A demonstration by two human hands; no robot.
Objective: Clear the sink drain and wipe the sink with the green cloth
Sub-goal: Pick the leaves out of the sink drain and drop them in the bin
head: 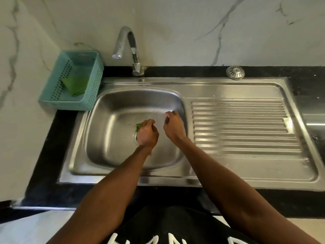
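Note:
The steel sink basin (pixel 112 120) holds both my hands. My left hand (pixel 147 133) is curled over the drain (pixel 136 137), which it mostly hides, and its fingers close on a green leafy scrap (pixel 138 127) that sticks out at the fingertips. My right hand (pixel 174 126) hovers just to the right near the basin's right wall, fingers pinched together. I cannot make out anything between them. The green cloth (pixel 75 83) lies folded in the teal basket (pixel 52 101) at the back left of the sink.
The tap (pixel 125 43) arches over the basin's back edge. A round metal drain strainer (pixel 235 72) lies on the black counter behind the ribbed drainboard (pixel 242 127). A small pale green bit (pixel 287 121) sits at the drainboard's right end.

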